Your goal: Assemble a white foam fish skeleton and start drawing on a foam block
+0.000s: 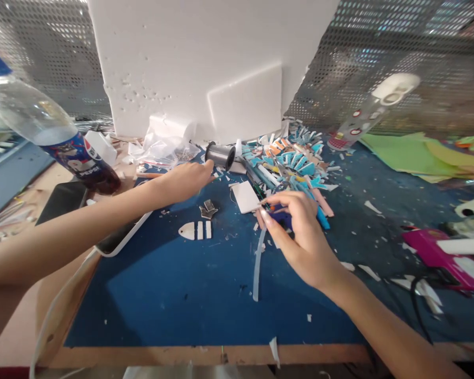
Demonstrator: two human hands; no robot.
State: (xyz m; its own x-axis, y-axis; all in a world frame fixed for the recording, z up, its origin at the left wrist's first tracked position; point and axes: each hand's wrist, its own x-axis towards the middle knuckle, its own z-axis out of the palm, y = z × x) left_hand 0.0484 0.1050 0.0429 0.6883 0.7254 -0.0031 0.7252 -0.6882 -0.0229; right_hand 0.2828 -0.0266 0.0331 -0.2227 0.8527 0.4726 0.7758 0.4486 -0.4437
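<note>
My left hand (189, 181) is closed, its fingertips beside a spool of thin wire (220, 156). Whatever may be between those fingers is too small to make out. My right hand (300, 237) pinches the near corner of a small white rectangular piece (245, 197) between thumb and fingers. A thin thread or wire loops at that piece's left edge. Below the right fingertips a translucent strip (257, 268) lies on the blue mat (174, 300). Between the hands are a white fish-shaped cutout in pieces (187, 231) and several small dark pieces (208, 209).
Behind the hands spreads a heap of blue, white and orange scraps (300, 158). A Pepsi bottle (79, 158) and phone (122, 237) stand left. Right are a magenta tool (454, 263), green sheets (406, 152) and a clear bottle (355, 126). A white foam board (161, 58) rises behind.
</note>
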